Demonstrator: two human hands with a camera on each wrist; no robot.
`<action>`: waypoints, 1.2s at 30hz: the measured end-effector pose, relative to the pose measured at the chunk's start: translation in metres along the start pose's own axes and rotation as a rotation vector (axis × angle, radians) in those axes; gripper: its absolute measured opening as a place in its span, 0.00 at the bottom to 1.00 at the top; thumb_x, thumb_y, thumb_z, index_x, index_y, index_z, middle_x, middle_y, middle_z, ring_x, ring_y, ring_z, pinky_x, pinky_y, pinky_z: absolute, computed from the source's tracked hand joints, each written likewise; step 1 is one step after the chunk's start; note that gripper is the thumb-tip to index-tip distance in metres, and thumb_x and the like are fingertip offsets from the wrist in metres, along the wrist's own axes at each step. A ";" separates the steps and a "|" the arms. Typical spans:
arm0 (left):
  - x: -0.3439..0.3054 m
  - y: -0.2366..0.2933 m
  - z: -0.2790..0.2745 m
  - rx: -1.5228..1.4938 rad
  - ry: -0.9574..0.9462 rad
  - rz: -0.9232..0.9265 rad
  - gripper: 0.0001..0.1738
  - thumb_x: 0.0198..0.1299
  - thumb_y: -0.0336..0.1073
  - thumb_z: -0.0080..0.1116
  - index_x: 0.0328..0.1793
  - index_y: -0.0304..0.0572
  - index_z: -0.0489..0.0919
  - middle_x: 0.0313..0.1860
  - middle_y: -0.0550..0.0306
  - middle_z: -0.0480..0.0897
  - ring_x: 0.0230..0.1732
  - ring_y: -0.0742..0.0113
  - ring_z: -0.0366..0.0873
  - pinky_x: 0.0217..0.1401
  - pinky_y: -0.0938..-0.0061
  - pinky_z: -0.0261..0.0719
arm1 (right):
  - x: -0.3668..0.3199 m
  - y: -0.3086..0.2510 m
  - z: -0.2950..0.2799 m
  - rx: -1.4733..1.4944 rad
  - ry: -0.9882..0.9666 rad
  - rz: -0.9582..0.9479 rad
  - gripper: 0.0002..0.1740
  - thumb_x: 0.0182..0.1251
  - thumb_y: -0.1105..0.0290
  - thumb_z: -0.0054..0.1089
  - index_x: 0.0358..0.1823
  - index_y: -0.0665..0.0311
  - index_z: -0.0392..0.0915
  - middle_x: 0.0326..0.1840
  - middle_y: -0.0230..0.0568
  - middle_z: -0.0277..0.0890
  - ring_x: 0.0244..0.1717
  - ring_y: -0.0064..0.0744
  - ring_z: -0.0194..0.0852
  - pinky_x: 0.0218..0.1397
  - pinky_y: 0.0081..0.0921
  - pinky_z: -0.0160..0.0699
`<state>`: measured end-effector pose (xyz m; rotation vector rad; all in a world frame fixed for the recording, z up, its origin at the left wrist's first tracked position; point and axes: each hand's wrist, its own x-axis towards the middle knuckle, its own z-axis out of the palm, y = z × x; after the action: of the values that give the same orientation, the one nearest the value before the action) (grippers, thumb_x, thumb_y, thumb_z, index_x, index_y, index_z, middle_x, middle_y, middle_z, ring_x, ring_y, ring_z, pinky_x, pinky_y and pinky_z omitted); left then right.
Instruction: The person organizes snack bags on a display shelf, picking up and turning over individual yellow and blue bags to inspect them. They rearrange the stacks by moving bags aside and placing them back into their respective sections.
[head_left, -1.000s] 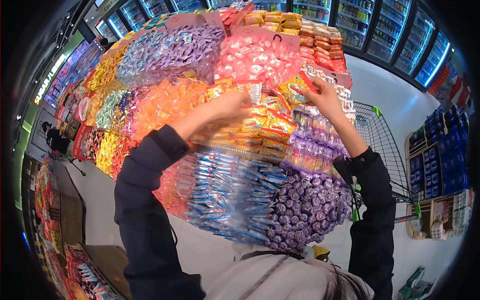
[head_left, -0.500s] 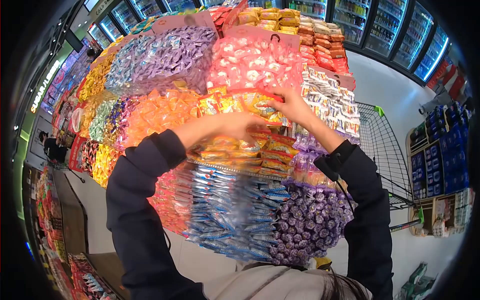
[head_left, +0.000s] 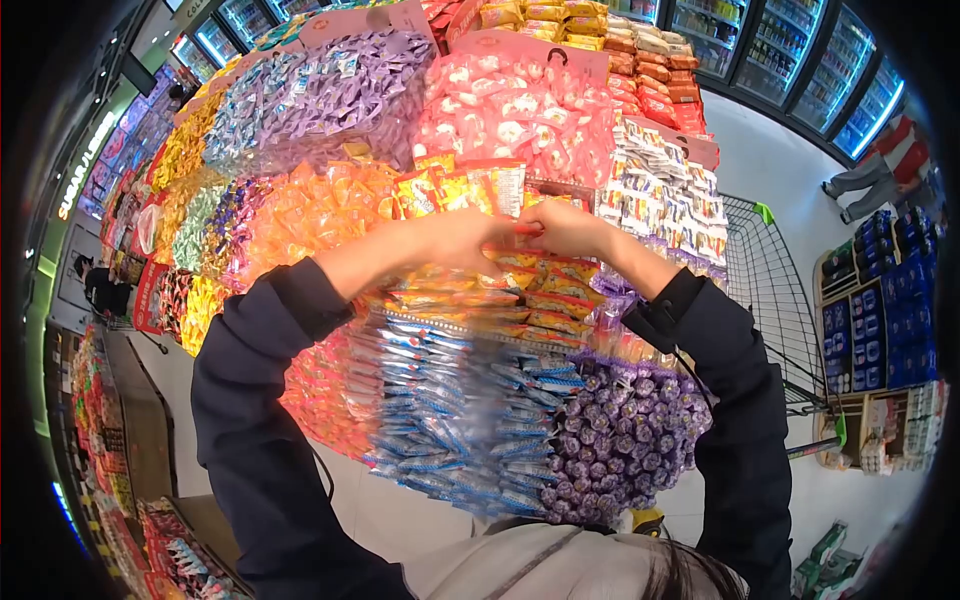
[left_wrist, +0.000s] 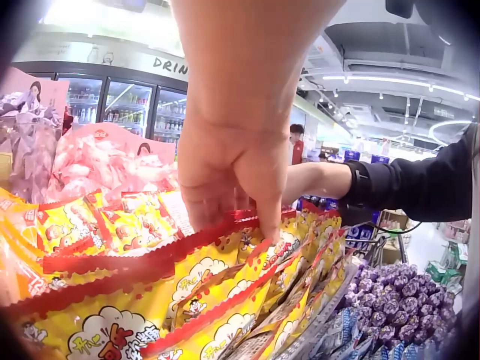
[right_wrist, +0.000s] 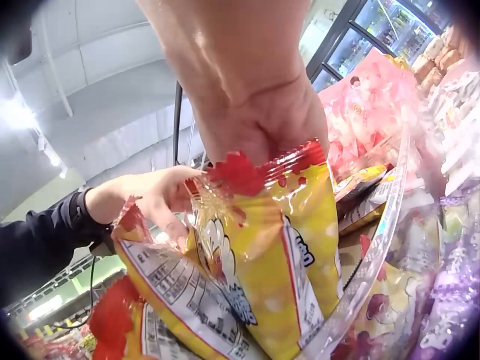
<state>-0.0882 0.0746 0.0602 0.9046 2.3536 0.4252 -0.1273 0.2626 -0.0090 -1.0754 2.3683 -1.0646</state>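
Observation:
Yellow candy packets with red crimped edges (left_wrist: pixel 112 322) stand packed in rows in a clear-walled bin, in the middle of the head view. Over them, my right hand (head_left: pixel 568 230) pinches the red top edge of one candy packet; its fingertips are hidden behind the red edges in the right wrist view. My left hand (head_left: pixel 455 240) reaches in from the other side, fingers close to the right hand's. Thumb and fingers of the left hand (left_wrist: pixel 232 165) point down among the packet tops, spread apart. More yellow packets (right_wrist: pixel 300 225) stand upright below the right hand.
Around the bin lie orange-wrapped sweets (head_left: pixel 320 215), pink-wrapped sweets (head_left: pixel 510 110), blue-and-white stick packs (head_left: pixel 430 420) and purple lollipops (head_left: pixel 625 430). A wire shopping cart (head_left: pixel 775 290) stands to the right. Drink fridges line the back, and a person in red (head_left: pixel 895 160) is at far right.
The right hand held a yellow packet up at the right, then brought it left and down to the bin. The left hand has shifted slightly right, and the hands have come together.

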 end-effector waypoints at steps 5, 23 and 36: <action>-0.015 -0.039 -0.021 0.042 0.172 0.019 0.13 0.48 0.33 0.62 0.39 0.39 0.74 0.30 0.54 0.78 0.33 0.63 0.75 0.38 0.69 0.73 | -0.001 0.001 0.002 -0.148 0.064 -0.070 0.11 0.54 0.64 0.57 0.27 0.67 0.76 0.23 0.53 0.74 0.24 0.41 0.74 0.29 0.34 0.70; 0.008 -0.061 0.004 0.307 0.137 -0.098 0.16 0.44 0.29 0.63 0.41 0.38 0.74 0.30 0.49 0.78 0.33 0.55 0.76 0.36 0.65 0.72 | -0.013 -0.011 -0.029 0.043 0.208 0.138 0.10 0.60 0.72 0.53 0.40 0.70 0.75 0.27 0.34 0.75 0.27 0.20 0.73 0.25 0.20 0.76; -0.043 -0.025 -0.032 0.133 0.731 -0.097 0.08 0.45 0.28 0.60 0.32 0.35 0.75 0.23 0.48 0.75 0.25 0.58 0.76 0.28 0.70 0.71 | -0.024 -0.041 -0.034 0.564 0.457 0.068 0.10 0.63 0.73 0.46 0.42 0.71 0.72 0.32 0.38 0.77 0.32 0.22 0.74 0.33 0.19 0.76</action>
<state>-0.0949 0.0240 0.0907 0.7695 3.1050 0.6474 -0.1093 0.2795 0.0438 -0.5850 2.1561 -1.9598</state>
